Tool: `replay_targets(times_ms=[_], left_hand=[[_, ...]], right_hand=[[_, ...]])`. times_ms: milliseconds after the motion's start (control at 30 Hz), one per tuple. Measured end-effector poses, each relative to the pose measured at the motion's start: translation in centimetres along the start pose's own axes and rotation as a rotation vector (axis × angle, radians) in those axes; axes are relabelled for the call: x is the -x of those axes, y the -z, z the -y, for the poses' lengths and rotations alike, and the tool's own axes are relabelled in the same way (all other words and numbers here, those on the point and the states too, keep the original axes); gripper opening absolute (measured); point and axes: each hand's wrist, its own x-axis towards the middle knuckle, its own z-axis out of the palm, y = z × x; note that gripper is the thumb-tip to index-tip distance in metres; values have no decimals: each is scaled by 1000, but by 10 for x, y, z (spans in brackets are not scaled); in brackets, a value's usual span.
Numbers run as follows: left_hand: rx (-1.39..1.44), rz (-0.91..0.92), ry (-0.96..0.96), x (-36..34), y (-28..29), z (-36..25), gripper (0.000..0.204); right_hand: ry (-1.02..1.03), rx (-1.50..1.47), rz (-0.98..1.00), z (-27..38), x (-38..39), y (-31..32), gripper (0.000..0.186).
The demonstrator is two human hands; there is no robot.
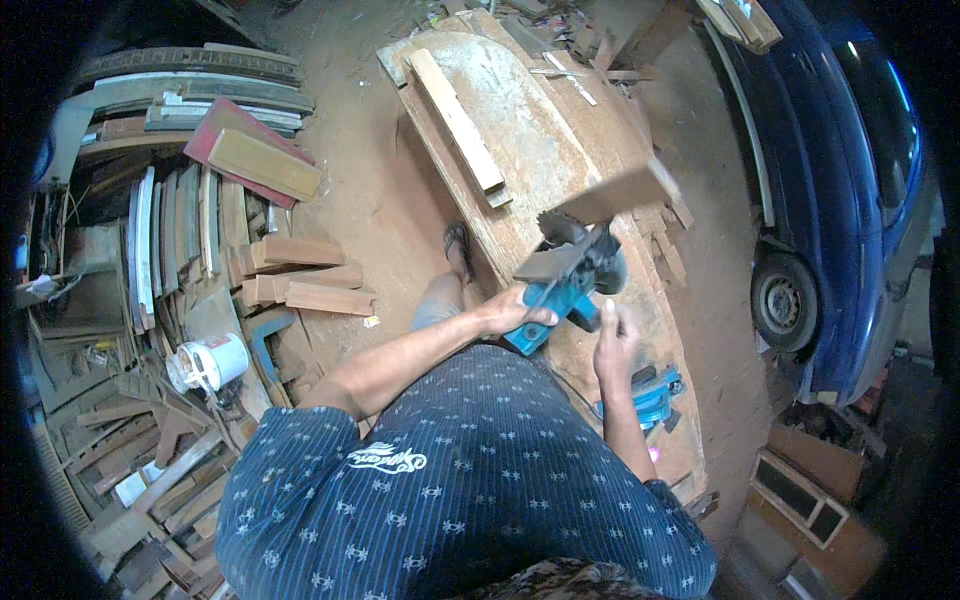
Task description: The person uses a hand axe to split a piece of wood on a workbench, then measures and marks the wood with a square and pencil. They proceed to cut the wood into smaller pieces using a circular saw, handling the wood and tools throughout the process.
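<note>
My left hand (518,312) is closed on the body of a teal circular saw (545,318), held tilted over the wooden workbench (570,150). The saw's flat base plate and dark toothed edge face away from me. Close to the saw's right side is my right hand (616,342), fingers curled and slightly blurred; whatever is in them, if anything, is hidden. Just beyond the saw, a brown board (620,194) lies at an angle. A second blue power tool (652,398) rests on the bench beside my right forearm.
A pale wood beam (455,120) lies along the bench's left edge. Stacked planks (305,275) and a white bucket (212,362) are on the left. A blue car (820,200) stands at the right, with a framed wooden panel (800,495) near it.
</note>
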Motion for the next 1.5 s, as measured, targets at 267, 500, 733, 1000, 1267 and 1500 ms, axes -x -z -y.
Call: replay_targets(times_ms=[267, 500, 733, 1000, 1267, 1500], left_hand=[[740, 541, 289, 18, 29, -70, 87], [971, 825, 371, -2, 99, -63, 91], [-902, 53, 38, -50, 276, -2, 84], [-1754, -44, -226, -146, 398, -51, 52], [-1670, 17, -267, -167, 347, -27, 32], [-1686, 5, -247, -171, 403, -30, 42]], right_hand=[[15, -243, 38, 12, 30, 31, 58], [-202, -400, 20, 71, 6, -29, 46], [-271, -84, -134, 93, -27, -110, 41], [-391, -42, -349, 114, 4, -125, 37], [-375, -25, -527, 131, 10, -139, 36], [-241, 114, -506, 119, 8, -141, 37]])
